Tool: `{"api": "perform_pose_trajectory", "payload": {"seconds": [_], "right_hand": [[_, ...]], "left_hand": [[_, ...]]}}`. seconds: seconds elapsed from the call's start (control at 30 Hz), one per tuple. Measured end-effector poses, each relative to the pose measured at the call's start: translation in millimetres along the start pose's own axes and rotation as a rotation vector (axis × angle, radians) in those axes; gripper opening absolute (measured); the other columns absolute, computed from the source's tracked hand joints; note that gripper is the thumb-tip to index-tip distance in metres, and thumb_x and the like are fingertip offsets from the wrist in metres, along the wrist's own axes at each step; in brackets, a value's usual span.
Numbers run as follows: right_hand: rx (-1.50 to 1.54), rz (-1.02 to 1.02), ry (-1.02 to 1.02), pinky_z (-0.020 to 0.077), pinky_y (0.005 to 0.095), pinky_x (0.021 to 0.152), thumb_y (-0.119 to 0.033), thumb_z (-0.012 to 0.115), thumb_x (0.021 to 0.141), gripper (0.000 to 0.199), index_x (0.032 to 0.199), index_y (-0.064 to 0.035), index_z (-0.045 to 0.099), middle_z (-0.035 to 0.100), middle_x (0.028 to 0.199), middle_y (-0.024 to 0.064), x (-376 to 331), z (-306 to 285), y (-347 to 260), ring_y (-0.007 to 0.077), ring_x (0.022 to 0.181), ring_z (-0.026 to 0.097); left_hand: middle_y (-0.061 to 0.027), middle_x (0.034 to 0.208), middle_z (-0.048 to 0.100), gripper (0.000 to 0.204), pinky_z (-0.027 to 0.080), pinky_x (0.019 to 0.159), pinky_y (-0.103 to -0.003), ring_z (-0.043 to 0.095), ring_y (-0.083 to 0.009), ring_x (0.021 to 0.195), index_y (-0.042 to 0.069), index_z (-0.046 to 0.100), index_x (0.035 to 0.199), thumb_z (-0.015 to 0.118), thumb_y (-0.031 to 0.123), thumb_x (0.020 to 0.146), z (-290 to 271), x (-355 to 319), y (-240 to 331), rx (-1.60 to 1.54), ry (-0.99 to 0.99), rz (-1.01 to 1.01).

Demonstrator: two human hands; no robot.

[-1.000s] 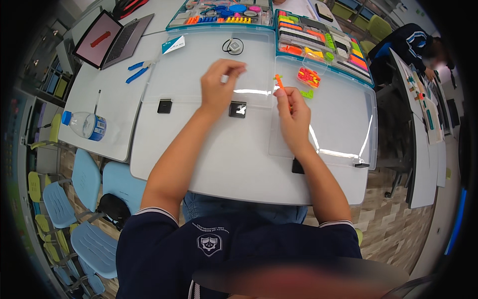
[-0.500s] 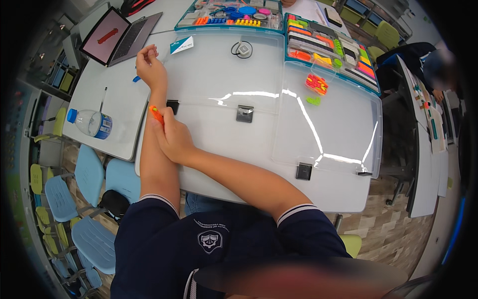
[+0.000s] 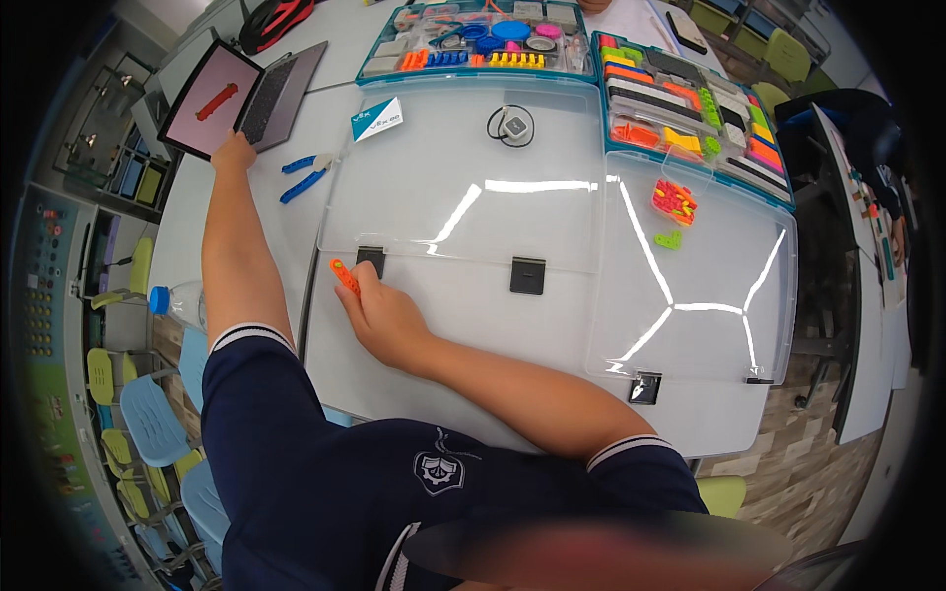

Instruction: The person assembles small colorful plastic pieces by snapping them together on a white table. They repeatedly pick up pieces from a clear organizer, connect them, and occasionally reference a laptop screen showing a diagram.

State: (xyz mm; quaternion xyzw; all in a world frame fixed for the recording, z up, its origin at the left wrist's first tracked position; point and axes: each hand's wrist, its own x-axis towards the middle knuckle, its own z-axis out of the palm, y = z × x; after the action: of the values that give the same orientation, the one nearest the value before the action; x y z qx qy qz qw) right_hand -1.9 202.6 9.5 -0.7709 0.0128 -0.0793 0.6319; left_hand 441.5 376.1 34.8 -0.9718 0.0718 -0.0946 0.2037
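Left hand [image 3: 235, 151] at the laptop [image 3: 278, 97], right hand [image 3: 392, 323] with an orange piece [image 3: 343, 275]

Its fingers [image 3: 369, 284] pinch the piece over the worktop [image 3: 458, 305], near a black latch [image 3: 371, 258]; how open the left's are, I can't tell.

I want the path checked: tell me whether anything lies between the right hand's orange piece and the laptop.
Yes: the blue-handled pliers lie on the table along the direct line from the orange piece in the right hand to the laptop. They look low enough to pass over.
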Motion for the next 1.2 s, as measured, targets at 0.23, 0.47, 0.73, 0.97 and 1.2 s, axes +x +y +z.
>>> {"api": "perform_pose_trajectory", "payload": {"seconds": [0.23, 0.47, 0.73, 0.97, 1.2], "right_hand": [[-0.016, -0.010, 0.013, 0.0420, 0.0470, 0.054, -0.026, 0.046, 0.101, 0.023, 0.100, -0.0035, 0.041, 0.057, 0.066, 0.0173, -0.1, 2.3, 1.3, 0.0389, 0.058, 0.057], [-0.014, 0.002, 0.001, 0.0419, 0.0458, 0.053, -0.025, 0.047, 0.101, 0.022, 0.101, -0.0036, 0.042, 0.057, 0.065, 0.0159, -0.5, -0.1, 0.9, 0.0377, 0.057, 0.057], [-0.027, -0.037, 0.027, 0.0418, 0.0444, 0.052, -0.025, 0.048, 0.101, 0.022, 0.100, -0.0037, 0.042, 0.055, 0.064, 0.0152, -0.8, 0.5, 1.6, 0.0365, 0.054, 0.056], [-0.022, -0.021, 0.018, 0.0421, 0.0449, 0.052, -0.025, 0.048, 0.101, 0.021, 0.100, -0.0039, 0.042, 0.055, 0.064, 0.0153, -1.8, -0.3, 0.2, 0.0368, 0.055, 0.056], [-0.020, -0.003, -0.003, 0.0425, 0.0457, 0.054, -0.025, 0.048, 0.101, 0.021, 0.102, -0.0039, 0.044, 0.055, 0.064, 0.0149, -1.7, -1.0, 0.0, 0.0367, 0.057, 0.057]], "left_hand": [[-0.0188, 0.128, 0.056, 0.027, 0.050, 0.069, -0.044, 0.063, -0.0350, 0.083, 0.003, 0.050, 0.116, 0.043, 0.016, 0.093, 11.9, 29.9, -35.0, -0.257, -0.184, 0.076], [-0.0259, 0.131, 0.054, 0.038, 0.043, 0.101, -0.048, 0.055, -0.0399, 0.119, 0.000, 0.047, 0.128, 0.039, 0.015, 0.094, 3.5, 21.8, -48.0, -0.291, -0.296, -0.073], [-0.0053, 0.159, 0.023, 0.045, 0.046, 0.099, -0.047, 0.056, -0.0345, 0.122, 0.007, 0.047, 0.135, 0.043, 0.013, 0.090, 33.4, 48.6, -70.6, -0.124, -0.154, -0.106], [0.0005, 0.161, 0.019, 0.044, 0.049, 0.094, -0.047, 0.058, -0.0312, 0.121, 0.010, 0.047, 0.134, 0.044, 0.014, 0.090, -1.3, 30.5, -45.1, -0.139, 0.023, -0.289], [0.0023, 0.160, 0.022, 0.046, 0.045, 0.099, -0.047, 0.054, -0.0318, 0.126, 0.008, 0.046, 0.138, 0.038, 0.013, 0.092, 37.0, 69.2, -52.9, 0.030, -0.201, -0.014]]}}
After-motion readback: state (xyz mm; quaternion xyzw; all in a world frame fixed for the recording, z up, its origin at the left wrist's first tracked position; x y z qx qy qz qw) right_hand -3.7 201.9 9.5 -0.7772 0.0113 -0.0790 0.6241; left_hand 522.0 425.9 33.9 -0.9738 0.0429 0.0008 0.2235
